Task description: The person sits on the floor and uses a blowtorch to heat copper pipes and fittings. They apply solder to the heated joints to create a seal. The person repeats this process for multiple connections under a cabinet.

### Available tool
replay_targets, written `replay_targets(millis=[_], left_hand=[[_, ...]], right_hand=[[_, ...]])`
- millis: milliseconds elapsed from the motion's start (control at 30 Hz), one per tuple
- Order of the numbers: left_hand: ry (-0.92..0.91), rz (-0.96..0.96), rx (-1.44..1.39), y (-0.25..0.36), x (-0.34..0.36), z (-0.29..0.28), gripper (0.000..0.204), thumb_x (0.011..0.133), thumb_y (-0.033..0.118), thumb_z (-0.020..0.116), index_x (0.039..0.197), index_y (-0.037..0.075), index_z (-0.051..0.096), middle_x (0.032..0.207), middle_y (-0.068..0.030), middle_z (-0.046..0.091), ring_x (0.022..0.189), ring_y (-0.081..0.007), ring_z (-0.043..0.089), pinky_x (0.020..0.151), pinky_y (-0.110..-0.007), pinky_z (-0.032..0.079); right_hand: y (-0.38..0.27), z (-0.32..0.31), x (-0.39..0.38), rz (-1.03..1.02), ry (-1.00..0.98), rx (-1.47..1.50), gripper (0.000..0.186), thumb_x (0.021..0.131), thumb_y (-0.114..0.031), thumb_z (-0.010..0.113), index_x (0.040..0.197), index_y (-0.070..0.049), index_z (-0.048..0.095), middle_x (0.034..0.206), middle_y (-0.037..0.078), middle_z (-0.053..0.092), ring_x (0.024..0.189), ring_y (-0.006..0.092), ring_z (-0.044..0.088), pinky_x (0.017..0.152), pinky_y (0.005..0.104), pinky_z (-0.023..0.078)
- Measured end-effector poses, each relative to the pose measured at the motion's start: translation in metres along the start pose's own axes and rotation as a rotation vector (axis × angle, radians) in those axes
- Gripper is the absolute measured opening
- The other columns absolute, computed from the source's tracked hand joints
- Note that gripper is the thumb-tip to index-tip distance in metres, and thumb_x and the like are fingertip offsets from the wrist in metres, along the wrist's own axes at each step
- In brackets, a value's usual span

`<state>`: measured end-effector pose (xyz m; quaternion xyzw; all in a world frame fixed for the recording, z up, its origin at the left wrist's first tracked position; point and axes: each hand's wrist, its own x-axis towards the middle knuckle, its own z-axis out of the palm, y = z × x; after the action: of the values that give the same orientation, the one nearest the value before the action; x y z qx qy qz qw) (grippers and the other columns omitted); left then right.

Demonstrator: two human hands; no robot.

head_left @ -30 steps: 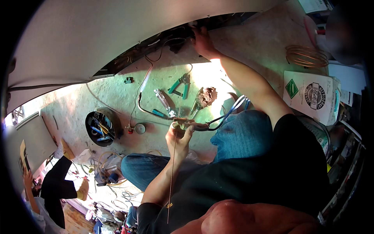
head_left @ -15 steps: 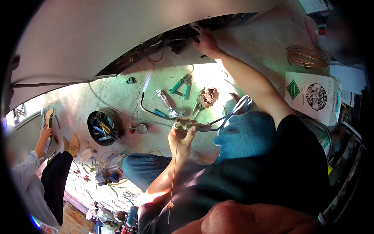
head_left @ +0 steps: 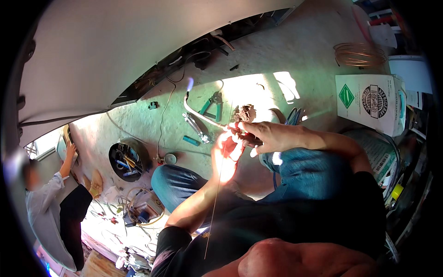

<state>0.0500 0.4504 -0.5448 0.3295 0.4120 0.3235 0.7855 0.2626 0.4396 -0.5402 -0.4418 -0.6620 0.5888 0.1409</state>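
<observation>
Both my hands meet in front of my knees around a lit gas torch (head_left: 205, 118). Its bent neck reaches up and to the left, with a small bluish flame at the tip. My left hand (head_left: 225, 154), in bright sunlight, grips the torch body and also holds a long thin rod (head_left: 214, 210) that slants down past my forearm. From the right, my right hand (head_left: 272, 136) closes its fingers over the torch's handle end, near something red. The fingers hide most of the handle. Green-handled pliers (head_left: 217, 105) and a silver tool (head_left: 196, 127) lie on the floor beyond.
A large pale panel (head_left: 115, 51) overhangs a dark opening with pipes (head_left: 224, 41). On the floor are a tool bucket (head_left: 146, 159), a round gauge (head_left: 170, 158), a teal cylinder (head_left: 191, 141) and a brown lump (head_left: 244, 113). Right: copper coil (head_left: 362, 55), white box (head_left: 364, 106). Left: another person (head_left: 48, 198).
My right hand has left the dark opening under the panel and come back to the torch. The torch neck has swung up and right; my left hand still holds torch and rod.
</observation>
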Motion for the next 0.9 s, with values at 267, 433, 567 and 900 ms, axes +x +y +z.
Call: replay_targets(millis=[267,433,567,900], left_hand=[[-0.297,-0.031,0.29,-0.01,0.023,-0.011,0.033,0.109,0.025,0.049,0.124,-0.003,0.056,0.103,-0.014,0.072,0.095,-0.0204,0.07,0.088,-0.034,0.055],[-0.386,-0.081,0.307,0.007,0.038,-0.028,0.038,0.109,0.026,0.047,0.135,-0.001,0.054,0.1,-0.0104,0.07,0.091,-0.0183,0.068,0.086,-0.031,0.054],[-0.294,0.002,0.495,0.031,0.056,-0.059,0.036,0.109,0.025,0.048,0.129,-0.002,0.059,0.11,-0.0079,0.059,0.091,-0.0158,0.06,0.085,-0.029,0.05],[0.038,0.329,0.525,0.108,0.075,-0.098,0.031,0.1,0.018,0.064,0.125,-0.001,0.066,0.107,-0.008,0.07,0.092,-0.0137,0.065,0.088,-0.027,0.051]], right_hand=[[-0.016,-0.015,-0.041,-0.04,0.514,-0.054,0.055,0.086,0.0,0.058,0.14,-0.003,0.051,0.125,0.022,0.064,0.111,0.0343,0.065,0.092,0.0426,0.052],[0.01,-0.029,-0.072,0.218,0.834,0.048,0.039,0.095,-0.009,0.065,0.132,0.001,0.057,0.109,0.01,0.068,0.101,0.0163,0.063,0.091,0.0288,0.049],[0.029,-0.044,-0.084,0.21,0.979,0.112,0.032,0.099,-0.01,0.063,0.129,0.001,0.06,0.091,0.001,0.062,0.079,0.0079,0.052,0.072,0.0232,0.045],[0.054,-0.081,-0.002,0.135,0.953,-0.258,0.03,0.095,-0.016,0.066,0.119,0.002,0.062,0.099,0.02,0.07,0.089,0.0345,0.069,0.079,0.0386,0.053]])
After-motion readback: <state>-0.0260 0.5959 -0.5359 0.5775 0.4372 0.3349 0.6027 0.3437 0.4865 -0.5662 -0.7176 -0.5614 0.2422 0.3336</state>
